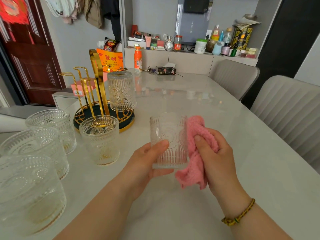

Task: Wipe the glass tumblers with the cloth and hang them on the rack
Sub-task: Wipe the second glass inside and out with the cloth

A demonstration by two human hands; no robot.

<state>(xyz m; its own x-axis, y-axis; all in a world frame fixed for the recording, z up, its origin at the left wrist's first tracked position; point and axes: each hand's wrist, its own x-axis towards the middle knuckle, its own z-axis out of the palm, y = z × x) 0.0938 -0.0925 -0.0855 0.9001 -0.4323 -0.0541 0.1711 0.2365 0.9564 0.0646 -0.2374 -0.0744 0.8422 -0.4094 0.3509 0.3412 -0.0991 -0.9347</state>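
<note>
My left hand [145,163] grips an embossed glass tumbler [170,134] upright above the table, thumb across its front. My right hand [216,156] holds a pink cloth [194,163] pressed against the tumbler's right side. A gold wire rack [97,94] on a dark round base stands at the back left, with one tumbler [121,90] hanging upside down on a peg. Several more tumblers stand upright on the left: one [101,139] in front of the rack, others [53,127] [34,149] [26,193] nearer the left edge.
The pale table [225,135] stretches ahead. An orange bottle [138,59], keys and a dark tissue pack [165,70] lie at its far end. Two grey chairs [285,110] line the right side. A cluttered shelf [190,44] runs along the back wall.
</note>
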